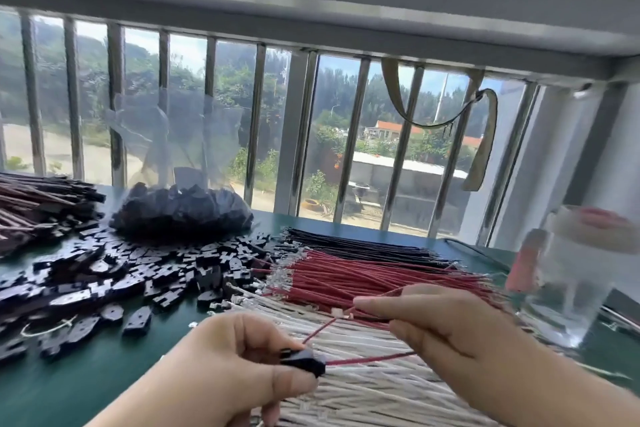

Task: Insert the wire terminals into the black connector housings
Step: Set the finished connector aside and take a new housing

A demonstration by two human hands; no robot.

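Your left hand (pixel 239 354) pinches one black housing (pixel 304 361) between thumb and fingers, low in the middle of the view. One red wire (pixel 367 358) runs from the housing toward your right hand (pixel 446 333); a second red strand (pixel 320 329) rises from just behind the housing to the fingertips of that hand, which pinch it above the white wires. Whether these are two wires or one looped, you cannot tell.

On the green table (pixel 86 381) lie three sorted bundles, far too many strands to count: black wires (pixel 363 246) farthest, red wires (pixel 346 279) in the middle, white wires (pixel 363 392) nearest, under both hands. Loose housings (pixel 138 274) spread in a heap left of the bundles, touching the terminal ends of the red ones. Behind the heap stands one clear bag (pixel 183 211) full of more housings. One stack of finished pieces (pixel 38 204) sits at the far left edge.

One clear cup (pixel 571 281) stands at the right, just beside the wire ends and close to your right wrist. Bare table shows only at the lower left, in front of the heap. The table's far edge meets the barred window (pixel 301 135).
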